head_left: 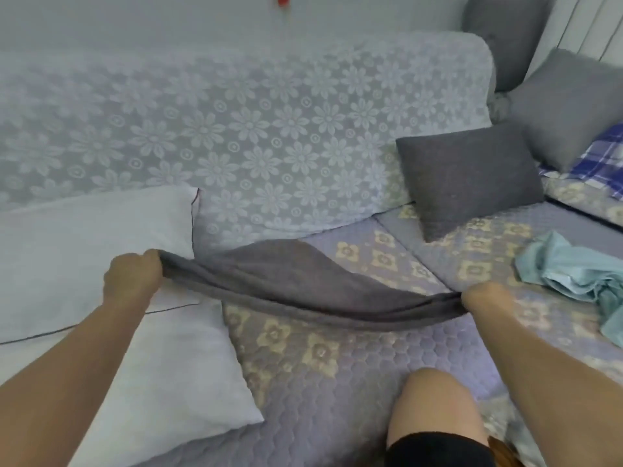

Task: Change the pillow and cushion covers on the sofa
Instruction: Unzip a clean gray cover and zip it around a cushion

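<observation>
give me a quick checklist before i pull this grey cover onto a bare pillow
1. Left hand has a grip on one end of the grey cover: ok.
2. Right hand has a grip on the other end: ok.
3. Cover's opening found and spread: cannot tell; the cloth hangs bunched between the hands.
4. Bare white pillows within reach: ok, two lie at the left, beside the left arm.
5. Seat under the cover free of clutter: ok; the blue cloth lies off to the right.
6. Cover right side out: cannot tell.
</observation>
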Available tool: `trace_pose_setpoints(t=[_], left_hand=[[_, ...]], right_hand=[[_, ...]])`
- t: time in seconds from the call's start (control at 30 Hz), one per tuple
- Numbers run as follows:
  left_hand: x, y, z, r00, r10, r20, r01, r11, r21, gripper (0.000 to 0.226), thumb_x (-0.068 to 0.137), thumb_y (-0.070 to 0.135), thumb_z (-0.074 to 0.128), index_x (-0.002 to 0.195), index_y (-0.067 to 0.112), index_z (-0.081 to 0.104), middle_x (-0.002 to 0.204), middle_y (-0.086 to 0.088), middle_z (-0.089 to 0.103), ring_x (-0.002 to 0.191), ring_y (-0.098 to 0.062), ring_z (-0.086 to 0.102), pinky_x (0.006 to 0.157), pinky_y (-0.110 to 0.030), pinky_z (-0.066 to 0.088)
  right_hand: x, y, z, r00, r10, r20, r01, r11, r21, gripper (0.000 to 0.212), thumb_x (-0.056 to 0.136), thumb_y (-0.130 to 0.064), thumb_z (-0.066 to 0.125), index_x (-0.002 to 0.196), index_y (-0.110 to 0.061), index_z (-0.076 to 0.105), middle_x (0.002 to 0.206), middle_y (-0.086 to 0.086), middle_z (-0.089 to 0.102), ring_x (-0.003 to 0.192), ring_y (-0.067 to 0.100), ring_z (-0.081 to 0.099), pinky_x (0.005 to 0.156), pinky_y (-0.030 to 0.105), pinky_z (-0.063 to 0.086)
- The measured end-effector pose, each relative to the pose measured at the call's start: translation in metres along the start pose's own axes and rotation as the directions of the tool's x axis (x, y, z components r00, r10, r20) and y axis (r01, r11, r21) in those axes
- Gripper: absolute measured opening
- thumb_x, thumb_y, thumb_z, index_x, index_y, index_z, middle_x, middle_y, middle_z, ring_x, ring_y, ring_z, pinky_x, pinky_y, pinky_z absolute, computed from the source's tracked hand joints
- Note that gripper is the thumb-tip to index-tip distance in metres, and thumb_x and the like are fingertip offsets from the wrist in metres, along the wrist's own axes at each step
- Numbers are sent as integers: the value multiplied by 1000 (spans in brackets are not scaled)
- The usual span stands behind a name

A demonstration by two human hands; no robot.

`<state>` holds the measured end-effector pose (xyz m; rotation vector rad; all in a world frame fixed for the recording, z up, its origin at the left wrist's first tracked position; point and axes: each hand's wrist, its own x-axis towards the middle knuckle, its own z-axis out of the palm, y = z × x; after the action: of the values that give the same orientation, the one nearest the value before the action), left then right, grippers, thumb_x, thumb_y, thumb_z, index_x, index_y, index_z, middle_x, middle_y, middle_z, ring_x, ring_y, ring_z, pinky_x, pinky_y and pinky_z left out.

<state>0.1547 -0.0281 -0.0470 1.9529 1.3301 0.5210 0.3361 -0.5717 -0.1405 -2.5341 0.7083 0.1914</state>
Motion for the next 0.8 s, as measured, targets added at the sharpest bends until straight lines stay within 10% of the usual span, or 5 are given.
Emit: trace_pose_setpoints(t=[0.13,0.33,0.57,0.67,0.8], left_hand=[[-60,-39,57,819,528,227,-570,695,438,42,83,16,64,124,9,54,119,-23,54,110,-44,51,87,-51,48],[-150,-58,138,293,448,844,-947,258,192,71,92,58,59,152,31,32,146,-1,39,136,-27,36,113,-43,34],[-136,-68,180,274,382,883,-960,56,274,54,98,42,57,147,25,40,142,-5,43,133,-28,41,112,-43,35],[-130,-45,185,191,349,918,-978,-11,208,25,100,28,51,124,21,53,127,-7,55,119,-29,54,96,-42,42],[-96,12,203,518,377,768,-814,493,307,14,102,26,43,106,18,54,110,-14,66,98,-34,63,81,-41,49]], right_hand=[[-29,-5,40,937,-321,136,337,934,-120,37,95,-19,54,131,-10,55,137,18,53,125,35,49,106,40,39],[-77,-27,96,334,-627,704,908,413,-62,64,87,-54,68,142,-32,43,140,-5,36,127,19,31,109,40,36],[-43,-32,104,426,-701,572,865,131,-484,40,97,-15,55,136,-24,50,132,7,46,119,31,45,91,40,43],[-19,-44,100,462,-654,599,887,340,-313,27,103,-12,47,122,-20,64,125,4,59,110,28,56,91,37,47],[20,-78,90,602,-624,498,736,676,-40,14,105,-17,46,106,-14,59,117,12,62,108,31,57,91,37,44]])
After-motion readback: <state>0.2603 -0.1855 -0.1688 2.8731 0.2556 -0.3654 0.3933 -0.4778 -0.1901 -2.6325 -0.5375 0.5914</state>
